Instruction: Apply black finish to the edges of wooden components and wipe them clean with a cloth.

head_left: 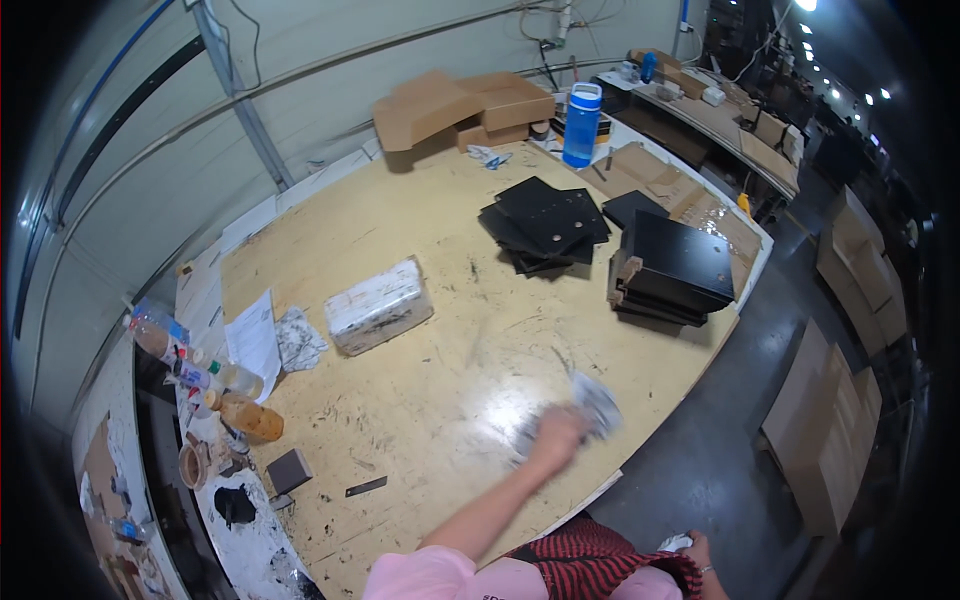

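- A pale, grey-streaked rag (600, 403) is pressed to the near part of the yellowish surface (430, 400) by the left hand (560, 436), right of a bright patch of glare; the step in hand is judged to be wiping.
- The left hand is blurred, so whether its fingers are spread over the rag or bunched around it cannot be told; a flat, even press is best used.
- A whitish wad (676, 542) seems to be gripped by the curled fingers of the right hand (697, 552), which is held low, past the near edge.
- Dark smears are seen around the rag, so overlapping strokes are advised, with a clean fold turned out before grime is spread.
- Long strokes are better stopped short of the 2 groups on the far right: the fanned black panels (548, 222) and the squarer black stack (680, 258), whose faces could be smudged.
- Toward the left, the white wrapped block (378, 304) and the thin dark strip (366, 486) are best steered around or lifted first.
- Near the edge, pressure is best eased so that the rag is not snagged or dragged off the surface.
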Available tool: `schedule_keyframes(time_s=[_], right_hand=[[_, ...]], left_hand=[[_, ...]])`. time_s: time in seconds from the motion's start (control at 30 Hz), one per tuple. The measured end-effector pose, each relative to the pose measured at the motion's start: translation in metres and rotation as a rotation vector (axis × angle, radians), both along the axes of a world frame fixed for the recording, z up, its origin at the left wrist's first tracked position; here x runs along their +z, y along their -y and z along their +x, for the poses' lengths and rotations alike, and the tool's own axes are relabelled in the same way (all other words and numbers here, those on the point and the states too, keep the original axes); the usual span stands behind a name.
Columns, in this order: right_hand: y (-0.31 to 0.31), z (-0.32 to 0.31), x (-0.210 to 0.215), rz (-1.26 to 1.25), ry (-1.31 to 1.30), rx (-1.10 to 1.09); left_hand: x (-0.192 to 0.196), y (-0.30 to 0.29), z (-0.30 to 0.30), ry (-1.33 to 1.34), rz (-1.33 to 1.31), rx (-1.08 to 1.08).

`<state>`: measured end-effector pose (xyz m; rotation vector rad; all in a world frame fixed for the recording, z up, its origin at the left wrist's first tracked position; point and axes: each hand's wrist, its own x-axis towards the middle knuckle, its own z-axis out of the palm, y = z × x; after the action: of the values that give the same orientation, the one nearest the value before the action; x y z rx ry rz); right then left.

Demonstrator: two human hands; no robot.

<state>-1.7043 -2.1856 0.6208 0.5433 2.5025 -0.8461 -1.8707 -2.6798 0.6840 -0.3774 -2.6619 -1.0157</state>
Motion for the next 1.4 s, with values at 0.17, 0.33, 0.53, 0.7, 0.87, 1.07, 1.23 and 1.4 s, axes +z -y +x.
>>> schedule_keyframes(time_s=[0.17, 0.33, 0.53, 0.7, 0.87, 1.07, 1.23, 1.4], right_hand=[[-0.101, 0.108, -0.019, -0.045, 0.003, -0.246], [-0.141, 0.189, -0.035, 0.001, 0.098, -0.376], [-0.13, 0.173, -0.009, 0.069, 0.135, -0.356], [-0.135, 0.161, -0.013, 0.0, 0.096, -0.434], [-0.12, 0.137, -0.027, -0.035, 0.166, -0.312], [-0.134, 0.134, -0.034, -0.139, 0.216, -0.302], [-0.157, 0.205, -0.046, 0.07, 0.054, -0.604], [-0.143, 0.206, -0.069, 0.263, 0.23, -0.12]], left_hand=[[0.032, 0.049, -0.02, 0.045, 0.279, 0.33], [0.02, 0.186, -0.067, -0.06, -0.222, 0.901], [0.018, -0.01, -0.096, -0.22, -0.231, 0.188], [0.033, 0.062, -0.136, 0.043, -0.137, 0.627], [-0.028, -0.045, -0.161, 0.132, -0.069, 0.581], [0.033, -0.207, -0.113, 0.061, -0.12, -0.019], [0.054, -0.074, -0.126, 0.034, -0.109, 0.713], [0.044, -0.141, -0.171, 0.404, -0.293, 0.314]])
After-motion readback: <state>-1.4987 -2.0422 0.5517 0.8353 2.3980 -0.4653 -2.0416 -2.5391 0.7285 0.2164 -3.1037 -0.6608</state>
